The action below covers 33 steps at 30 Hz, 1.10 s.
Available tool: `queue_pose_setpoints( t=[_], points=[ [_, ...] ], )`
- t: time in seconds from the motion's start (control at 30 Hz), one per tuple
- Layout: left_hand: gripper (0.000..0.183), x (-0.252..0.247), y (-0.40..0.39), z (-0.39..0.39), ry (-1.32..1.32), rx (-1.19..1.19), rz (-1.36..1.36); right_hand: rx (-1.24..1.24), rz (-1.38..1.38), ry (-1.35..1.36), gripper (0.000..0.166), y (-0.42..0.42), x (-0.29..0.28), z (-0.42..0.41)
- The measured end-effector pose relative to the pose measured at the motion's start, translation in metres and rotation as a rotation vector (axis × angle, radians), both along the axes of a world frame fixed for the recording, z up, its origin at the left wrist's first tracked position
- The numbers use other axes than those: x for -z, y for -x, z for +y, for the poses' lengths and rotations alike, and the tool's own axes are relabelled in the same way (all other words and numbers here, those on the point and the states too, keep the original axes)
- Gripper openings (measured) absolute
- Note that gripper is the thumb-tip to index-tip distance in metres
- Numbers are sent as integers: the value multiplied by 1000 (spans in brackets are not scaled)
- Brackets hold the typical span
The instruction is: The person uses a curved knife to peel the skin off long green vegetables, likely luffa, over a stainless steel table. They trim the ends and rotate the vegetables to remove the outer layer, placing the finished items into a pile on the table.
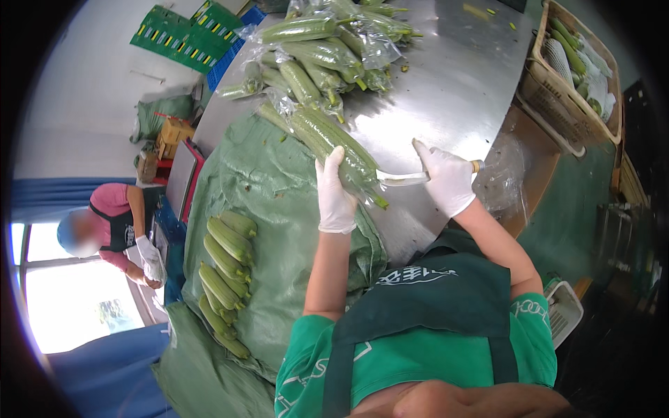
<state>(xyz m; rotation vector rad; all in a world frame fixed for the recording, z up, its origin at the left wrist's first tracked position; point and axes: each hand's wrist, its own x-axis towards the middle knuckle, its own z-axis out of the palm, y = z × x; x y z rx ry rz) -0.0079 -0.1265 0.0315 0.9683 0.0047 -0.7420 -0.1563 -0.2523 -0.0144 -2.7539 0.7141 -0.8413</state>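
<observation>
My left hand [334, 196], in a white glove, grips a clear plastic bag of long green gourds, apparently luffas [337, 138], with thumb on top and the stem end pointing towards me. To its right, my right hand [447, 180], also gloved, is closed around a narrow tool with its thumb extended. From that fist a flat whitish strip [402, 178] reaches the bag's stem end; whether it is tape or a blade I cannot tell. A tan and grey end [476, 166] sticks out beyond the fist. Several loose gourds [225, 282] lie on a green woven sheet [277, 209] at left.
More bagged gourds [319, 57] are heaped at the far side of the metal table [444, 99]. A tan plastic crate [569, 99] of vegetables, some in white netting, stands at right. At far left a co-worker [117, 219] handles something pale beside a scale-like platform [180, 180].
</observation>
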Motion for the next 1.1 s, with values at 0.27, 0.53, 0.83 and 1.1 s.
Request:
queue_pose_setpoints(
  t=[0.27,0.53,0.83,1.1],
  points=[
    [35,17,23,-19,-84,238,-106,426,106,-594,23,50,25,-77],
    [44,58,43,-33,-22,505,253,-38,6,-909,52,97,-8,-27],
    [33,93,61,-60,-38,521,325,24,-392,-1088,48,70,28,46],
    [27,112,62,-58,-36,453,299,254,-398,-883,40,69,35,53]
  ],
)
